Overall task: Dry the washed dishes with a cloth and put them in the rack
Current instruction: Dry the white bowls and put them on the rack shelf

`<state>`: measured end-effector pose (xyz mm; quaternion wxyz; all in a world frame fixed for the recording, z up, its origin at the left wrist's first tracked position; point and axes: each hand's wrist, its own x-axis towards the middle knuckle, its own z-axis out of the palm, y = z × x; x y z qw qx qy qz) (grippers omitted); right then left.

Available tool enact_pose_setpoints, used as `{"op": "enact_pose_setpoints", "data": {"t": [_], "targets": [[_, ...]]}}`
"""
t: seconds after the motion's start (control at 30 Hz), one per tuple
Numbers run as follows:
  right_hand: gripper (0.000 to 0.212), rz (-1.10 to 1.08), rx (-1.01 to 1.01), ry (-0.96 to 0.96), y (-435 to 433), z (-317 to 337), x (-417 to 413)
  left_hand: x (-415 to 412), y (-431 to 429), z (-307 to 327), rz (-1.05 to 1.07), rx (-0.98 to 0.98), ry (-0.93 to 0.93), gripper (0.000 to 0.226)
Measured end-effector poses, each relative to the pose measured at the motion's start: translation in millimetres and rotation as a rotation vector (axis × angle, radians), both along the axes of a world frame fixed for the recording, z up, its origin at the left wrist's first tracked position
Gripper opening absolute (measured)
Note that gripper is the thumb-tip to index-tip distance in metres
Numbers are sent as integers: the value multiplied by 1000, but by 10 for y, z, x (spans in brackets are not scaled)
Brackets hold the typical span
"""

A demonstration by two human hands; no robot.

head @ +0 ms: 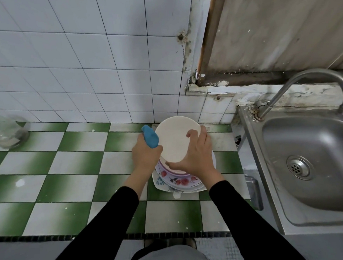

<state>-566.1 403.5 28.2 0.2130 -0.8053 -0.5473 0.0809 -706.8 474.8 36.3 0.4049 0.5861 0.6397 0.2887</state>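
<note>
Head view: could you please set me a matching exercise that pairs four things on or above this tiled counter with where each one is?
Things:
1. blue cloth
2. plain white plate
3. flowered plates
4. clear jar

Places:
a. stacked on the counter, below both grips
b. held in the right grip
c. at the counter's far left, near the tiled wall
d. held in the left grip

Pairs: 1-d, 2-b, 3-a, 4-c.
</note>
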Motion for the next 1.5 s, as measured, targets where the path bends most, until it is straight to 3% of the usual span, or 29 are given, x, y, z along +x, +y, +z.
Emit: {"op": "enact_pose_setpoints", "data": {"t": [0.1, 0.23, 0.3, 0.4, 0.5, 0.63, 0.77, 0.93, 1.1, 1.5], "targets": [[103, 18, -53, -3, -3, 44, -5, 16, 33, 10, -13, 13, 24, 34], [120, 8, -88, 84, 25, 92, 32, 29, 119, 51, -49, 44, 64, 33], [120, -46, 4, 328, 19, 101, 100, 9, 169, 66, -51, 49, 93, 30], [100, -288, 114, 894, -1, 91, 239, -18, 204, 79, -60, 57, 116, 29], [58, -352, -79, 1106, -50, 32, 315, -8, 212, 96, -62, 49, 109, 29], [62, -373, -122, 1404, -107, 74, 252, 25, 225, 105, -72, 63, 78, 28], [64, -383, -47, 1412, -107, 132, 281, -1, 249, 89, -49, -21, -44, 36], [63, -405, 35, 1325, -156, 183, 427, -112, 256, 5, 57, -287, -366, 53], [67, -453, 134, 1261, -178, 188, 527, -117, 178, 63, 131, -490, -749, 28], [75, -433, 348, 1213, -189, 84, 571, -161, 5, -37, 87, -383, -828, 36]]}}
